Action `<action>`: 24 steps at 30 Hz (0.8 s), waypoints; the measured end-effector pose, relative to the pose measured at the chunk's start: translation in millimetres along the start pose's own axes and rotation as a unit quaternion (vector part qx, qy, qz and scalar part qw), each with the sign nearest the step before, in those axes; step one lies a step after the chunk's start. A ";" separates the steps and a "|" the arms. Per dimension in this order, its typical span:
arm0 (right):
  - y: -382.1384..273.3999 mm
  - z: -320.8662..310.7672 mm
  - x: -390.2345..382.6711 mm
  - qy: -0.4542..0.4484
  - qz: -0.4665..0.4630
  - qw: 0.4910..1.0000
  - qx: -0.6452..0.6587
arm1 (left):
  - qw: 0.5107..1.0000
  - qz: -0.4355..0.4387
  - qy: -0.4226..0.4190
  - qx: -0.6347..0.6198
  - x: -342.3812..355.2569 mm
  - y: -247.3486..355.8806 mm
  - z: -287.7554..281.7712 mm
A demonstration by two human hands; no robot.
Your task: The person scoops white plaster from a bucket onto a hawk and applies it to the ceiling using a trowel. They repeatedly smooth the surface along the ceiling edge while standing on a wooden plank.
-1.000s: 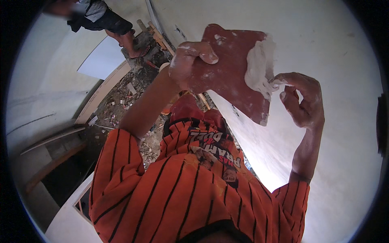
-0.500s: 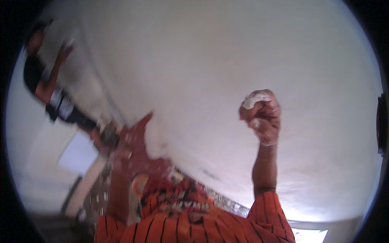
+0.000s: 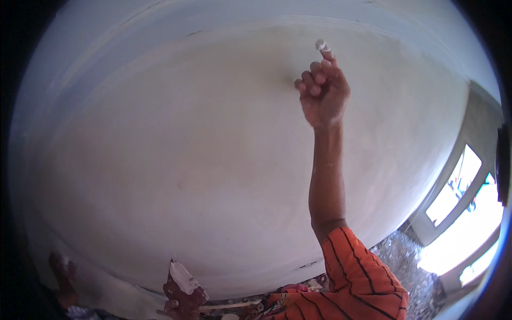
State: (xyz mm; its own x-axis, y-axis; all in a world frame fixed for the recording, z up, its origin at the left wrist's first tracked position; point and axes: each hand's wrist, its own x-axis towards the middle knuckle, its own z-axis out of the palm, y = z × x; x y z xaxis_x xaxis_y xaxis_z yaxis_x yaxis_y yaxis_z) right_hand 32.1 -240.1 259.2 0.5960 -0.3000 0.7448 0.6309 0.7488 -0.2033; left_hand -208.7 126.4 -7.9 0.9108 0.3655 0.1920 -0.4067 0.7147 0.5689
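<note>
My right hand point(image 3: 324, 96) is raised high in front of a pale wall point(image 3: 213, 133). Its index finger points up with white paste on the tip, while the other fingers are loosely curled; I see no tool in it. Low at the left of centre is a dark red flat piece point(image 3: 200, 297) with a pointed corner, carrying a smear of white paste point(image 3: 183, 277). My left hand point(image 3: 171, 306) grips it at the lower edge of the view, mostly hidden.
At the far lower left, another person's arm point(image 3: 64, 272) shows near the wall. Bright window openings point(image 3: 453, 186) lie to the right, above a littered floor point(image 3: 410, 261). The wall meets a bluish ceiling band point(image 3: 160, 37) at the top.
My right hand has gone up the wall, its index finger now stretched out from a curl. The view has tilted up and right; the dark red piece and the other person sit lower.
</note>
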 end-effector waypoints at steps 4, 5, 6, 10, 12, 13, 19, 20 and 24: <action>-51.7 1.3 13.0 0.007 -0.042 0.998 -0.047 | 0.999 -0.043 -0.013 -0.019 2.6 27.1 -0.3; -58.6 -0.5 19.5 -0.001 -0.036 0.999 -0.034 | 0.998 -0.054 -0.010 -0.022 2.4 32.2 3.4; -70.3 6.2 26.8 -0.005 -0.040 0.998 -0.047 | 0.997 -0.068 -0.011 -0.025 5.6 41.4 12.0; -110.7 40.8 57.9 0.005 -0.051 0.997 -0.064 | 0.974 -0.071 0.060 0.207 27.7 65.6 40.8; -127.4 46.5 59.9 0.027 -0.066 0.996 -0.054 | 0.977 -0.166 -0.111 -0.069 31.2 77.4 23.7; -131.8 45.5 63.9 0.006 -0.060 0.997 -0.047 | 0.936 -0.211 -0.185 -0.212 32.9 81.1 14.0; -105.7 42.3 103.4 0.026 -0.044 0.998 -0.030 | 0.981 -0.182 -0.002 -0.061 71.0 78.2 19.7; -86.2 42.5 105.1 0.027 -0.048 0.998 -0.042 | 0.977 -0.197 -0.038 -0.067 87.6 80.4 12.2; -31.9 55.7 99.7 0.056 -0.044 0.990 -0.123 | 0.949 -0.277 -0.084 -0.125 128.9 74.7 -32.4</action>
State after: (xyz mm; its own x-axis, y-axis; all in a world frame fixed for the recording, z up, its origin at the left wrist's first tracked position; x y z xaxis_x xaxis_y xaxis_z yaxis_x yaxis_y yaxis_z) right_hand 43.8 -261.0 375.4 0.5762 -0.4308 0.6946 0.7760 0.5551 -0.2995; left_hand -124.0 246.2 33.4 0.9798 -0.1922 0.0555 0.1523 0.8965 0.4160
